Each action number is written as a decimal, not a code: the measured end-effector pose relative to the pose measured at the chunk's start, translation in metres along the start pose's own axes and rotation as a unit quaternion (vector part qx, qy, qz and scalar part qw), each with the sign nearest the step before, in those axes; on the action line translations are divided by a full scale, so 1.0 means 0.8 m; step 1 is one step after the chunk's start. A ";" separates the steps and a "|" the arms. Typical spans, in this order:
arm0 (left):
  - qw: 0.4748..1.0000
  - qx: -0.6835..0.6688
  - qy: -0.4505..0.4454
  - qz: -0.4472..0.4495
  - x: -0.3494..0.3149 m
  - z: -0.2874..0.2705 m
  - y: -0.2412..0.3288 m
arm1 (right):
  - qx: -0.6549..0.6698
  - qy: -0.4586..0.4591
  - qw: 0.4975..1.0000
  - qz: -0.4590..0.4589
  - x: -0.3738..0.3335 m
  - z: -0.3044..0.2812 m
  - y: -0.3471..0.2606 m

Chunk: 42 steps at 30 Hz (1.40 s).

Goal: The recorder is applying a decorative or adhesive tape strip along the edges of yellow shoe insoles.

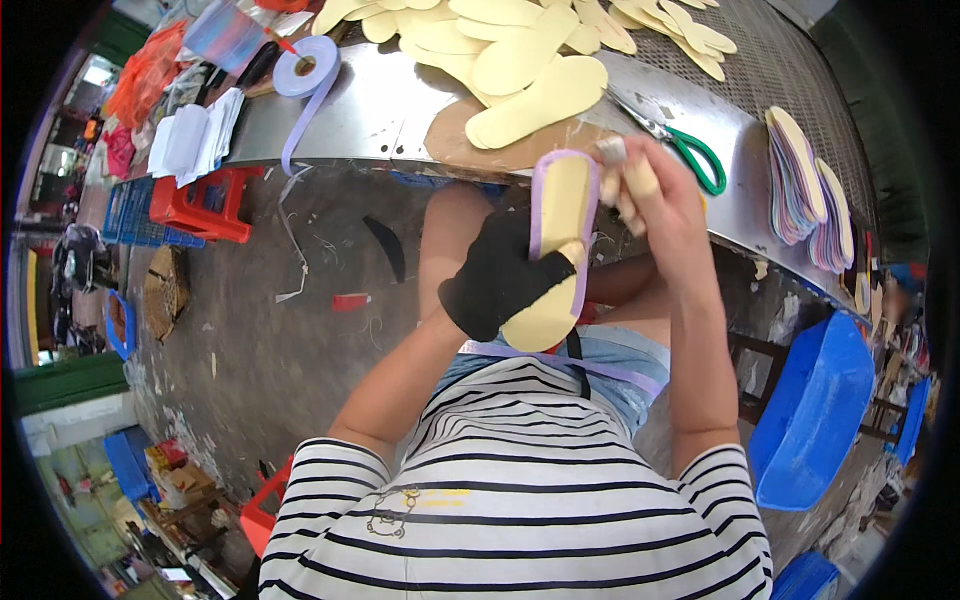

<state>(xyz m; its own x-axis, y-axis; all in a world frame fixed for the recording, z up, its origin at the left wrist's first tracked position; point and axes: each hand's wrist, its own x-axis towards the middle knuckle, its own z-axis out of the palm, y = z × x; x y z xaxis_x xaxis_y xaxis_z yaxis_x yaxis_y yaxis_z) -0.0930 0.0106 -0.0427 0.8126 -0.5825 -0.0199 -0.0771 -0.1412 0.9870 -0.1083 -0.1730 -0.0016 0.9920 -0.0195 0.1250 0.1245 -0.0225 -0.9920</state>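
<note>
In my left hand point(500, 275), which wears a black glove with bare or wrapped fingertips, a pale yellow insole point(568, 205) is held upright over my lap. Lavender binding tape point(537, 205) lines the insole's toe and much of both sides. My right hand point(655, 195) is just right of the toe end, slightly blurred, its fingers curled and wrapped in pale tape. Anything between those fingers is hidden. A lavender strip point(625, 373) lies across my lap, over denim shorts.
Loose yellow insoles point(535, 100) pile up on the metal-topped table point(375, 115). Green-handled scissors point(697, 160) lie right of them. Stacked insoles point(795, 175) stand at the right edge. A lavender tape roll point(305, 68) sits left. Below are a red stool point(205, 203) and a blue tub point(815, 415).
</note>
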 end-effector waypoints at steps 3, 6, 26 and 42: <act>0.998 -0.054 -0.023 -0.003 -0.001 0.012 0.002 | -0.081 -0.037 0.995 -0.045 0.019 -0.008 -0.006; 0.991 -0.121 0.011 0.057 0.013 -0.004 0.020 | -0.195 -0.032 0.975 -0.106 0.020 -0.007 -0.005; 0.983 -0.157 0.078 0.049 0.045 -0.015 0.029 | -0.199 -0.005 0.977 -0.071 -0.021 0.024 0.016; 0.964 -0.170 0.191 0.076 0.049 -0.005 0.026 | -0.092 0.000 0.996 -0.007 -0.046 0.040 0.042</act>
<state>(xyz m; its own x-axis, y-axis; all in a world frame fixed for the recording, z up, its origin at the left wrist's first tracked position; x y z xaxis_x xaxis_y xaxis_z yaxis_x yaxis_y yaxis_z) -0.0606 -0.0115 -0.0221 0.9652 -0.2298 0.1250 -0.0708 0.2304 0.9705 -0.1399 -0.1411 -0.0399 0.9902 -0.0179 0.1388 0.1322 -0.2061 -0.9696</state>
